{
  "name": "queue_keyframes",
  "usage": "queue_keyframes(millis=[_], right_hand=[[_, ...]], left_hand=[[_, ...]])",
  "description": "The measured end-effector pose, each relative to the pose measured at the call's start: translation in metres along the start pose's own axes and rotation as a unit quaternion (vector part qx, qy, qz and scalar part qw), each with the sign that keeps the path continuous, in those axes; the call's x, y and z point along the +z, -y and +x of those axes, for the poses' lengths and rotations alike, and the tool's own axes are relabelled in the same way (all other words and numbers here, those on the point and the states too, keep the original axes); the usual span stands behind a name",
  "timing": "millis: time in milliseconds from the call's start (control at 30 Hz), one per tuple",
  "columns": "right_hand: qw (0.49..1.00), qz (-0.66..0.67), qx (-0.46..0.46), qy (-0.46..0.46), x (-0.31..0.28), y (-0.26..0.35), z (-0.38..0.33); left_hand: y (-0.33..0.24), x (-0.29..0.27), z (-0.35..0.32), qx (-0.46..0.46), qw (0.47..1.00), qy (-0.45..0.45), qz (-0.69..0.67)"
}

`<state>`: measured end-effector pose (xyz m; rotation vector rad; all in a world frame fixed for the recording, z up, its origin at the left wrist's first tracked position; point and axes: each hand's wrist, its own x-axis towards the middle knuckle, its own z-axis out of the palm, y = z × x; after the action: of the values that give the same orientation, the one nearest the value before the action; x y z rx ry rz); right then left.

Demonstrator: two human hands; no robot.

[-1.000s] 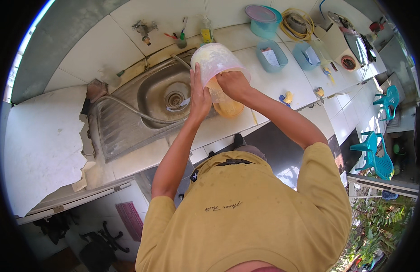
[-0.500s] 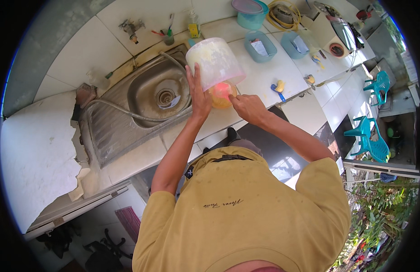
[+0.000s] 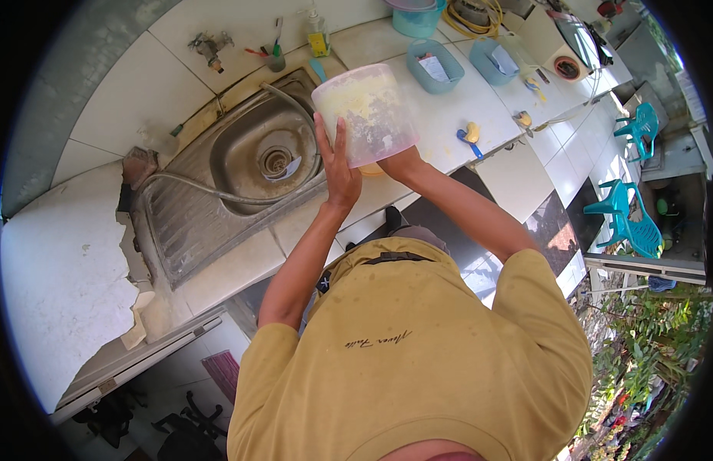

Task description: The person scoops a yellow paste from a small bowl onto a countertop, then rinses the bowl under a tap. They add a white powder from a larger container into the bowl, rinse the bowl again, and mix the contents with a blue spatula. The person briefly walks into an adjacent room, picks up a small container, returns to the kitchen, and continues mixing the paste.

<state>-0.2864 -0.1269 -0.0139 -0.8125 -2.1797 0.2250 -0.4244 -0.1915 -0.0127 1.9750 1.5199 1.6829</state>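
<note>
A large translucent plastic tub [image 3: 368, 115] with a pinkish rim and pale yellow residue is tilted over the counter, its mouth facing me. My left hand [image 3: 341, 165] supports it from the left side, fingers stretched along the wall. My right hand [image 3: 403, 163] reaches into the tub's mouth; its fingers are hidden behind the rim, so whatever they grip does not show. Only a sliver of a rounded orange thing [image 3: 371, 170] shows beneath the rim, between my hands.
Left of the tub lies a steel sink [image 3: 232, 165] crossed by a hose [image 3: 195, 184]. To the right, two blue plastic baskets [image 3: 435, 84] and a blue-handled tool [image 3: 470, 137] rest on the counter. A soap bottle [image 3: 318, 38] and toothbrush cup [image 3: 275, 60] stand along the wall.
The tub has tipped and dropped lower, covering most of the orange thing. My right hand has moved in under its rim; the pink object seen by its fingers is now hidden.
</note>
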Motion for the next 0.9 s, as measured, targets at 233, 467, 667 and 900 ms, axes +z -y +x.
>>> queue_keyframes(millis=[233, 467, 667, 900], right_hand=[[0.966, -0.135, 0.019, 0.221, -0.047, 0.018, -0.060], [0.977, -0.099, 0.079, 0.171, -0.039, 0.008, -0.059], [0.983, -0.021, 0.155, 0.094, -0.051, 0.026, -0.109], [0.985, -0.045, 0.134, 0.100, -0.057, 0.027, -0.116]], left_hand=[[0.011, -0.003, -0.010, 0.063, 0.997, -0.009, 0.033], [0.018, -0.001, -0.008, 0.127, 0.991, -0.005, 0.043], [0.038, -0.001, -0.034, 0.139, 0.989, 0.021, 0.046], [0.043, 0.012, -0.040, 0.165, 0.986, 0.007, 0.021]])
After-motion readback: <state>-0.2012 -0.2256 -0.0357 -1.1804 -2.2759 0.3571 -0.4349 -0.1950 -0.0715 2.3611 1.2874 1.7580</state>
